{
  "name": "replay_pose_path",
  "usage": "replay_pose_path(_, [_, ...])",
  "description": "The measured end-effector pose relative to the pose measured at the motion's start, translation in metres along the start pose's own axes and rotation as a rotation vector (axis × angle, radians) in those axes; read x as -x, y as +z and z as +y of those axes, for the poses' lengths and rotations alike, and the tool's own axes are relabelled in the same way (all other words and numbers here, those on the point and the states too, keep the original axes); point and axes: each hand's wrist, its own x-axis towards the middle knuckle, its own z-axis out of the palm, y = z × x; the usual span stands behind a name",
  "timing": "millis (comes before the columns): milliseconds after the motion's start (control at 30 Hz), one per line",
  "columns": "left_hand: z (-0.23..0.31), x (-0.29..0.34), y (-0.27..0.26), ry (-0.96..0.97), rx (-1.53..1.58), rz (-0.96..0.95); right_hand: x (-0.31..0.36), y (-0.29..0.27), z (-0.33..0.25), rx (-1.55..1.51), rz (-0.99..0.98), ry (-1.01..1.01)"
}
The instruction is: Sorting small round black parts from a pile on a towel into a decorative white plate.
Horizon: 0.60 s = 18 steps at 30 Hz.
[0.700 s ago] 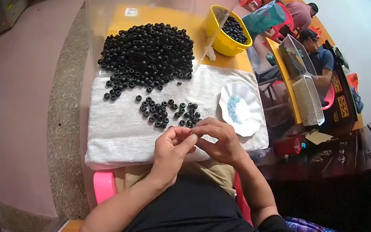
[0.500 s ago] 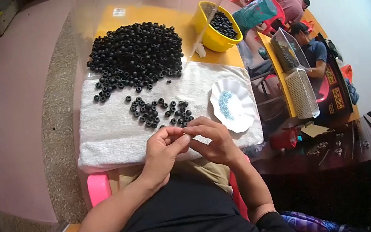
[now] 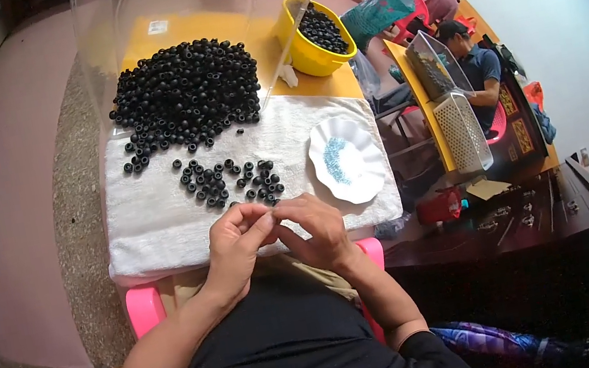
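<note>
Working fingertip to fingertip: left hand [image 3: 232, 244], right hand [image 3: 321, 228]; grips pinched, contents unclear. Black beads [image 3: 208, 175] at eleven o'clock. Next move likely needs steadiness.

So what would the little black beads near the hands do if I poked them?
The loose black beads look round, so they'd probably roll, though the soft-looking white cloth under them might slow them. They have holes, so they may be light for their size. Being so small, they could slip from a grip.
</note>
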Motion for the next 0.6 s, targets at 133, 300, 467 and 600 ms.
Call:
replay_pose_path(133, [-0.001,0.000,0.000,-0.022,0.012,0.016,0.002,0.005,-0.004,0.057,0.082,-0.029])
replay_pose_path(300, [0.003,0.001,0.006,-0.035,0.005,0.045,0.006,0.005,-0.003,0.046,0.112,-0.028])
replay_pose_path(467, [0.005,0.002,0.004,-0.055,-0.017,0.028,0.011,0.004,-0.001,0.017,0.094,0.010])
replay_pose_path(600, [0.005,0.003,0.004,-0.092,0.032,0.009,0.011,0.003,-0.003,-0.009,0.075,0.026])
